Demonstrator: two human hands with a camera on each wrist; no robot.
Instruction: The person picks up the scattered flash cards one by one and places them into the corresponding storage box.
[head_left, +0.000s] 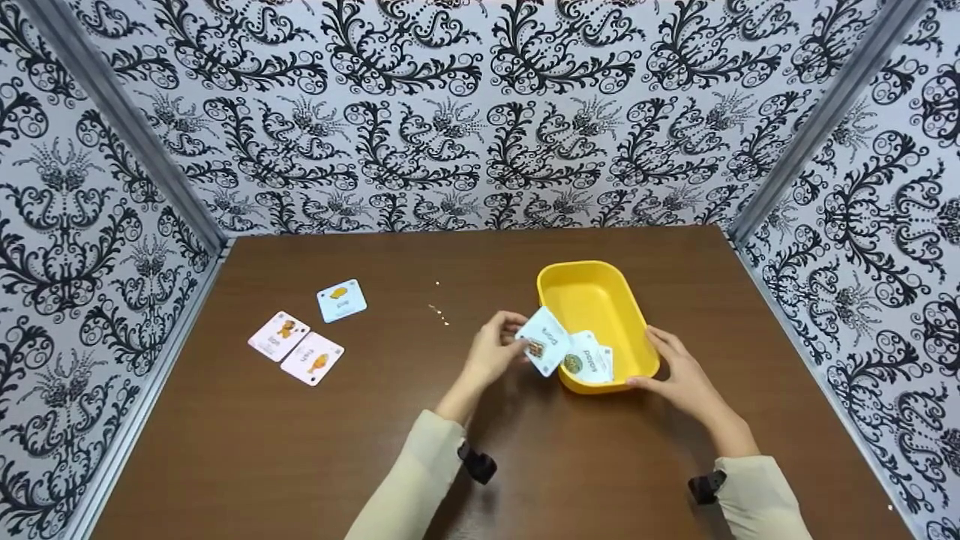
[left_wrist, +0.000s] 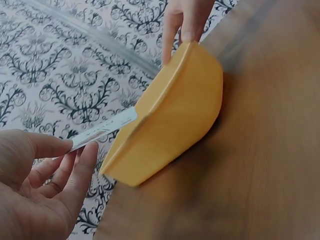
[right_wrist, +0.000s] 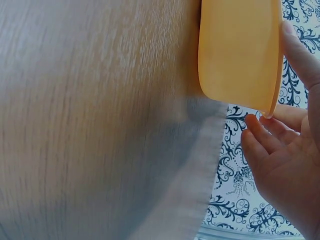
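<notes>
Head: the left hand (head_left: 491, 351) pinches a card (head_left: 546, 339) over the left side of a yellow tub (head_left: 589, 289); the right hand (head_left: 684, 375) grips its near right corner; loose cards (head_left: 596, 365) lie inside, three picture cards (head_left: 312, 360) well apart on the brown tabletop (head_left: 360, 450), between patterned walls (head_left: 412, 157); left wrist: the card tilts at the tub's rim (left_wrist: 170, 82); right wrist: the thumb (right_wrist: 295, 47) touches the tub.

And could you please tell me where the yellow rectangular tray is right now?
In the head view, the yellow rectangular tray is right of centre on the brown table, between the left hand and the right hand.
</notes>
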